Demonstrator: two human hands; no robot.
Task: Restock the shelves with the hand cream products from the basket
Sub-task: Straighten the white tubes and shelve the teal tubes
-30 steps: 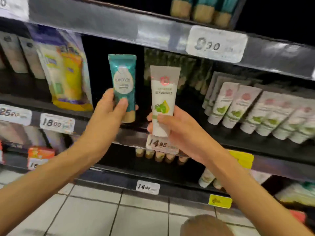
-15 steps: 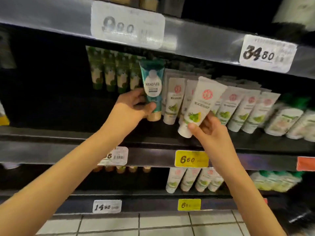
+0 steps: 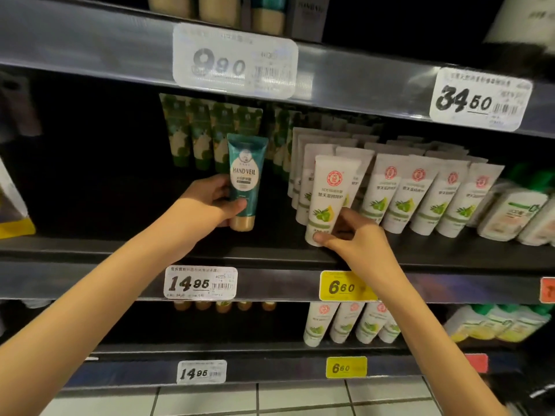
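Two tubes of hand cream are held up at the middle shelf, one in each hand. The left hand grips a teal tube that says HAND VEIL, with its gold cap pointing down, just in front of a row of dark green tubes at the back. The right hand pinches the bottom of a white tube with a red circle and green leaves on it. That tube leans right beside a row of white tubes that look the same. A white price tag and a yellow price tag sit on the shelf edge below. More white tubes stand on the lower shelf.
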